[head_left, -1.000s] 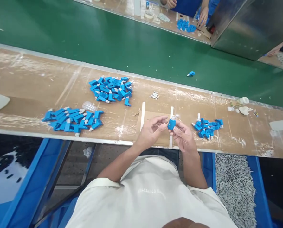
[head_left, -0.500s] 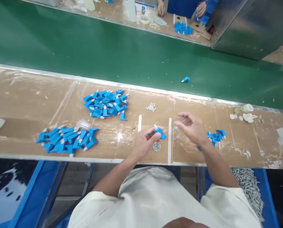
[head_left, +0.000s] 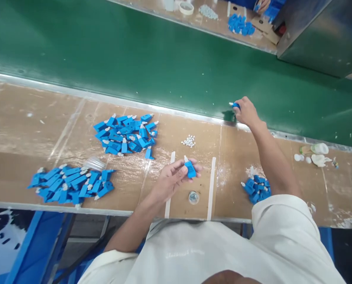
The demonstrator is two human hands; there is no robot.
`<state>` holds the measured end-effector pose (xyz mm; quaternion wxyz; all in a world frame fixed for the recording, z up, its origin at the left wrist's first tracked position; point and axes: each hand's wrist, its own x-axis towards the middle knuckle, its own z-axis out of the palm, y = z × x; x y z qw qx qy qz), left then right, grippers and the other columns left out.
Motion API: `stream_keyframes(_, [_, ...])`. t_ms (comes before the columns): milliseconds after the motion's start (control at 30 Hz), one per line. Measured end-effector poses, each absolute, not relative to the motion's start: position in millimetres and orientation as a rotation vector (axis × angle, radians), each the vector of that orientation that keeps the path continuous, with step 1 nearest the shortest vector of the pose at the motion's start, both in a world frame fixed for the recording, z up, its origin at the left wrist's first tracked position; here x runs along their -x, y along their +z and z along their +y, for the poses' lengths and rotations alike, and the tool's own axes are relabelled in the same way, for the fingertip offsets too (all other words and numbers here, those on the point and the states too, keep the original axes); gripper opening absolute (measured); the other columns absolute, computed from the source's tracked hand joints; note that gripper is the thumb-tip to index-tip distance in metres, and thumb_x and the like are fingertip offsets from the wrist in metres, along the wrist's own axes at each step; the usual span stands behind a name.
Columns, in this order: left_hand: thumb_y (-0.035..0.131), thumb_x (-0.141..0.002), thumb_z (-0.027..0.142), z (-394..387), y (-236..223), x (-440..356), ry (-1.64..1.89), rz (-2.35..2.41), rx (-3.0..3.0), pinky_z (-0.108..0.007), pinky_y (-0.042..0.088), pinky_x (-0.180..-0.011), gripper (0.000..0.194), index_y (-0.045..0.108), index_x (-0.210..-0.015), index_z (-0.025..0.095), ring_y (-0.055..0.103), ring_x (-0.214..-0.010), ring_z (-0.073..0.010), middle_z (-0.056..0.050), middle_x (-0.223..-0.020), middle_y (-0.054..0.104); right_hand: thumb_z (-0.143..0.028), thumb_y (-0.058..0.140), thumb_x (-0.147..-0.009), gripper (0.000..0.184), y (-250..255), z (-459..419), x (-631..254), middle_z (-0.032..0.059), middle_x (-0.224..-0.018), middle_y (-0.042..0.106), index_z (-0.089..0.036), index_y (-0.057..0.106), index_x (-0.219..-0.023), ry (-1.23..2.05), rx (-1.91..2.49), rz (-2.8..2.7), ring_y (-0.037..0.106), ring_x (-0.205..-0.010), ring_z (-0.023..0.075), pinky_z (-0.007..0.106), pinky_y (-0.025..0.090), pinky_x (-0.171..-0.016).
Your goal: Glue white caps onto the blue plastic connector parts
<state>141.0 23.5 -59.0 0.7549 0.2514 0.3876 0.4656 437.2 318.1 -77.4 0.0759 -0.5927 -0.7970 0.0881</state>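
My left hand point(head_left: 174, 175) is closed on a blue plastic part point(head_left: 190, 169) with a white tip pointing up, over the strip of table between two white tape lines. Out over the green belt, my right hand point(head_left: 246, 112) pinches a second blue part point(head_left: 235, 105), its white tip to the left. A dark shadow lies under that part. Below my left hand is a small clear round dish point(head_left: 193, 197). A little heap of tiny white pieces point(head_left: 188, 141) lies just beyond it.
Two piles of blue parts lie left, a far pile point(head_left: 125, 134) and a near pile point(head_left: 72, 183), with a clear plastic tube point(head_left: 94, 163) between. A smaller pile point(head_left: 256, 188) sits right. Behind the green belt point(head_left: 119, 51) are a co-worker's hand point(head_left: 263, 5) and a metal box point(head_left: 320, 37).
My right hand left the part now in my left hand, reached forward and right to the belt, and took hold of the blue part there. My left hand keeps its part.
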Motion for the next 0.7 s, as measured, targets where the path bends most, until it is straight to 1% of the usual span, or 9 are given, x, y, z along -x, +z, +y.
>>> stream_keyframes(133, [0.086, -0.078, 0.057, 19, -60, -141, 0.959, 0.794, -0.537, -0.032, 0.063, -0.075, 0.051, 0.078, -0.115, 0.022, 0.077, -0.109, -0.0299, -0.015, -0.12, 0.079, -0.033, 0.063, -0.091, 0.022, -64, 224, -466, 0.0091, -0.101, 0.069, -0.02, 0.077, -0.102, 0.575, 1.609, -2.586, 0.063, -0.093, 0.0273, 0.044, 0.051, -0.09])
stream_keyframes(200, [0.088, -0.077, 0.055, 15, -61, -144, 0.921, 0.747, -0.522, -0.031, 0.064, -0.075, 0.051, 0.078, -0.113, 0.021, 0.077, -0.11, -0.0298, -0.014, -0.12, 0.079, -0.033, 0.065, -0.09, 0.02, -59, 176, -479, 0.0083, -0.098, 0.069, -0.021, 0.078, -0.1, 0.693, 1.621, -2.651, 0.064, -0.086, 0.0257, 0.042, 0.052, -0.085])
stream_keyframes(300, [0.09, -0.076, 0.051, 7, -62, -149, 0.904, 0.672, -0.494, -0.027, 0.064, -0.076, 0.048, 0.079, -0.11, 0.019, 0.078, -0.105, -0.0277, -0.014, -0.118, 0.08, -0.024, 0.065, -0.089, 0.019, -55, 129, -495, 0.0097, -0.095, 0.067, -0.021, 0.079, -0.101, 0.666, 1.645, -2.678, 0.065, -0.087, 0.0274, 0.044, 0.054, -0.084])
stream_keyframes(400, [0.09, -0.078, 0.047, -3, -62, -153, 0.923, 0.615, -0.479, -0.028, 0.063, -0.079, 0.048, 0.077, -0.112, 0.016, 0.079, -0.105, -0.0281, -0.016, -0.118, 0.08, -0.02, 0.068, -0.087, 0.025, -43, 110, -505, 0.0104, -0.096, 0.067, -0.021, 0.078, -0.109, 0.6, 1.581, -2.712, 0.066, -0.091, 0.0297, 0.046, 0.056, -0.084])
stream_keyframes(500, [0.089, -0.08, 0.043, -13, -62, -154, 0.936, 0.576, -0.458, -0.027, 0.063, -0.078, 0.049, 0.075, -0.113, 0.011, 0.078, -0.107, -0.0298, -0.019, -0.116, 0.079, -0.027, 0.073, -0.09, 0.027, -18, 95, -498, 0.0131, -0.103, 0.068, -0.022, 0.076, -0.115, 0.487, 1.502, -2.63, 0.067, -0.094, 0.0315, 0.047, 0.056, -0.085])
stream_keyframes(567, [0.089, -0.08, 0.041, -17, -60, -151, 0.953, 0.571, -0.437, -0.025, 0.063, -0.075, 0.047, 0.074, -0.112, 0.01, 0.079, -0.105, -0.029, -0.019, -0.113, 0.08, -0.033, 0.072, -0.094, 0.023, -4, 78, -481, 0.0139, -0.104, 0.069, -0.023, 0.076, -0.113, 0.452, 1.487, -2.511, 0.067, -0.094, 0.0315, 0.047, 0.056, -0.085])
stream_keyframes(633, [0.09, -0.079, 0.039, -20, -59, -146, 1.009, 0.594, -0.42, -0.023, 0.063, -0.073, 0.044, 0.074, -0.108, 0.011, 0.079, -0.102, -0.0269, -0.016, -0.109, 0.08, -0.037, 0.069, -0.097, 0.02, -1, 57, -456, 0.0118, -0.1, 0.071, -0.023, 0.076, -0.109, 0.558, 1.498, -2.388, 0.068, -0.085, 0.0278, 0.044, 0.057, -0.079])
stream_keyframes(700, [0.092, -0.077, 0.037, -22, -60, -138, 1.092, 0.638, -0.411, -0.02, 0.062, -0.071, 0.042, 0.074, -0.105, 0.012, 0.079, -0.101, -0.0245, -0.014, -0.107, 0.08, -0.04, 0.069, -0.096, 0.022, -12, 35, -428, 0.0085, -0.092, 0.071, -0.022, 0.076, -0.107, 0.748, 1.505, -2.271, 0.066, -0.075, 0.0229, 0.04, 0.057, -0.07])
